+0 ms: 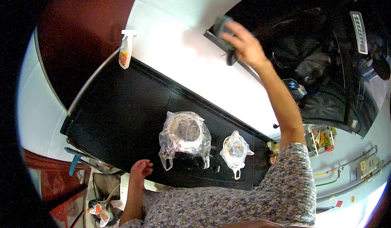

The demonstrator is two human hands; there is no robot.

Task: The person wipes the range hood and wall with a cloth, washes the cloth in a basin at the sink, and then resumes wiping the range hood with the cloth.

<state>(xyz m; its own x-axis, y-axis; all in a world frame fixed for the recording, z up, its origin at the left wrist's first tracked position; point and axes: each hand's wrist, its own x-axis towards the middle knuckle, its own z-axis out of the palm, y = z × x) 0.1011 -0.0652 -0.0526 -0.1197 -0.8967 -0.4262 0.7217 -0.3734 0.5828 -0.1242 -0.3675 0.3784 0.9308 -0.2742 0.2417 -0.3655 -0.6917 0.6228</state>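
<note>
At one o'clock: right hand [244,46], fingers gripping cloth [222,24] at their ten | strip [215,39] runs ten-to-four | left hand [141,168] farther, seven o'clock, half-curled, empty

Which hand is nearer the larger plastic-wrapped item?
Left. The left hand is at the near left of the larger plastic-wrapped item; the right hand is farther off, beyond it.

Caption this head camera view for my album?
Right hand holding a dark cloth at the edge of a black appliance.
</note>
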